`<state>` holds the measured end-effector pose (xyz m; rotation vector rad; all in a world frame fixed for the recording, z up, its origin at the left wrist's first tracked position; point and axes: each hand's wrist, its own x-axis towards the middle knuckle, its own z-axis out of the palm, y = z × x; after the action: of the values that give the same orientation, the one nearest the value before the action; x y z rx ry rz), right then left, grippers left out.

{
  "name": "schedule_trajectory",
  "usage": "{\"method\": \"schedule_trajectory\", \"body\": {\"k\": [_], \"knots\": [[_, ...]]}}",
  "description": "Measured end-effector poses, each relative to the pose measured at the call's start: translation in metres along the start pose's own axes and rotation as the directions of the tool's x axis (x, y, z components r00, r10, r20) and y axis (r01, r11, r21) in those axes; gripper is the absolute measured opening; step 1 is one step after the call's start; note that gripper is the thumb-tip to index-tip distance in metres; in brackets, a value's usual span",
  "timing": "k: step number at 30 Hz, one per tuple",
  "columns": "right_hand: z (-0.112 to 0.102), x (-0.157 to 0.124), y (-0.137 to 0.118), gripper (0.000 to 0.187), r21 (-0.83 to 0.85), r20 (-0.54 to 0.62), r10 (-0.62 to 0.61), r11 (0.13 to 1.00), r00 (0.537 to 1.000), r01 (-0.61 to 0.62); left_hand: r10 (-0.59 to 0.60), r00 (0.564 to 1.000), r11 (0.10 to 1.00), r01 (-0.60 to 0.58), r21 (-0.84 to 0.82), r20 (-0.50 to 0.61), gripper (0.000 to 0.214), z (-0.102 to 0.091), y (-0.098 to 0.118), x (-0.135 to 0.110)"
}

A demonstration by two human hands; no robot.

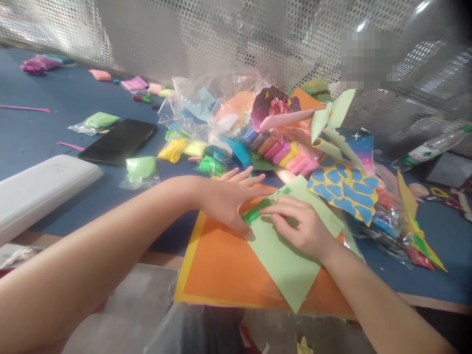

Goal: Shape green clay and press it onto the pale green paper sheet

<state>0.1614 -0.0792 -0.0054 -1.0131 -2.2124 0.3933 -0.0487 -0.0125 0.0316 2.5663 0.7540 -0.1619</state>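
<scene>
"Where's the green clay [252, 215]?"

"Smeared along the upper-left edge of the pale green paper [295, 265]."

"And the right hand [300, 226]?"

"Fingers curled above that paper, index fingertip touching the clay. Whether it pinches any, I can't tell."

"The left hand [228, 199]?"

"Spread wide, with its thumb tip at the paper's left corner, just beside the clay."

"What's around them?"

"Orange paper [217, 260] under the pale green paper, a blue-spotted sheet [344, 189] to its right, colored packets [283, 152] beyond it, and a black tablet [120, 141] well to its left on the blue table [37, 130]."
</scene>
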Motion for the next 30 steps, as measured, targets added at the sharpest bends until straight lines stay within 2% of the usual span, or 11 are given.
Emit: {"method": "schedule_trajectory", "body": {"k": [4,7,11,17,22,30], "knots": [[0.004,-0.002,0.002,0.024,-0.050,0.159,-0.084,0.994,0.984,0.093,0.021,0.999,1.000,-0.020,0.018,-0.042,0.099,0.004,-0.003,0.002],[0.008,-0.003,0.002,0.026,-0.123,0.207,-0.126,0.981,0.970,0.153,0.041,0.999,0.999,-0.041,0.021,-0.030,0.097,0.008,-0.006,0.003],[0.009,-0.003,0.002,0.024,-0.160,0.225,-0.132,0.972,0.965,0.170,0.044,0.998,0.999,-0.044,0.006,-0.038,0.092,0.008,-0.006,0.004],[0.008,-0.003,0.002,0.029,-0.160,0.225,-0.107,0.976,0.968,0.145,0.020,0.999,1.000,-0.020,-0.001,-0.042,0.091,0.009,-0.010,0.006],[0.009,-0.002,-0.001,0.026,-0.264,0.149,-0.097,0.955,0.984,0.134,0.030,1.000,0.999,-0.030,0.015,0.006,0.097,0.010,-0.012,0.007],[0.010,-0.002,0.002,0.023,-0.280,0.051,-0.066,0.957,0.996,0.078,0.000,0.999,1.000,-0.001,0.009,0.042,0.096,0.007,-0.006,0.006]]}}
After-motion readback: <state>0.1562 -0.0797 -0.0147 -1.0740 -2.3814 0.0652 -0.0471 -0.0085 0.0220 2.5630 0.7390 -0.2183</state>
